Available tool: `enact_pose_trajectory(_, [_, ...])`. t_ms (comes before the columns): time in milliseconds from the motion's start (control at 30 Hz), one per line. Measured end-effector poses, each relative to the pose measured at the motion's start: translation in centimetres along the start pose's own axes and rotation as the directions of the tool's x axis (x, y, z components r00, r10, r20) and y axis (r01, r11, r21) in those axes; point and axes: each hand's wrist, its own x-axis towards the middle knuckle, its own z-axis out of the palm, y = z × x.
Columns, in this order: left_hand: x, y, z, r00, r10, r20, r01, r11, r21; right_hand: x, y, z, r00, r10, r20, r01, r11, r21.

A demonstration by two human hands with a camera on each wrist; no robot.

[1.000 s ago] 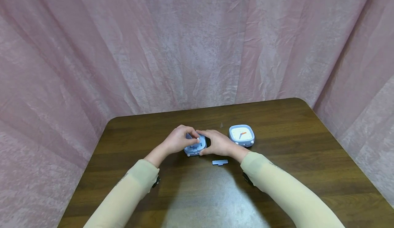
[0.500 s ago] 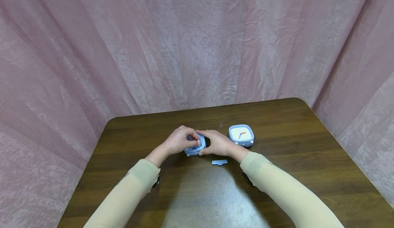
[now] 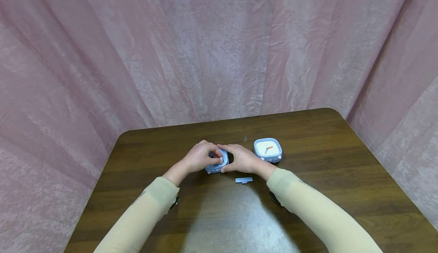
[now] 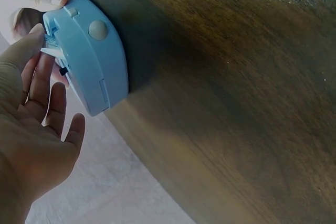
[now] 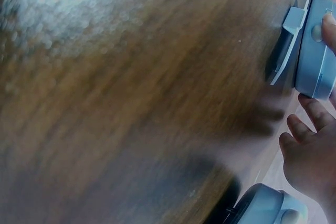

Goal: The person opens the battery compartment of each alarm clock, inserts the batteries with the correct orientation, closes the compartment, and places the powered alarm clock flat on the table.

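A light blue alarm clock (image 3: 215,168) lies on the table with its back up. My right hand (image 3: 243,158) holds it from the right, thumb on the near edge and fingers on the far side. Over the clock's back, my left hand (image 3: 198,157) pinches a small whitish piece (image 4: 51,52) between thumb and fingers, against the recess there. The fingers hide most of that piece, so its kind cannot be told. In front of the clock lies a thin blue battery cover (image 3: 244,180) with a small tab.
A second light blue clock (image 3: 268,149) with a white dial rests face up, just beyond the right wrist. The brown wooden table (image 3: 325,162) has rounded far corners. Pink curtains (image 3: 219,51) hang behind it and at both sides.
The left fingertips have shifted slightly toward the near side over the clock's back, with the whitish piece lower between them. The right hand, both clocks and the cover stay in place.
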Motion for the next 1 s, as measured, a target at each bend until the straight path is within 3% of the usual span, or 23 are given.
enact_pose_trajectory(367, [-0.05,0.1,0.01,0.996,0.09,0.015,-0.091,0.984,0.156,0.0,0.01,0.05,1.0,0.01,0.002,-0.01,1.0,0.003])
enact_pose_trajectory(1000, [-0.43,-0.36,0.24,0.988,0.155,0.014,-0.155,0.969,0.192,-0.02,-0.09,-0.05,1.0,0.013,0.014,-0.013,1.0,0.01])
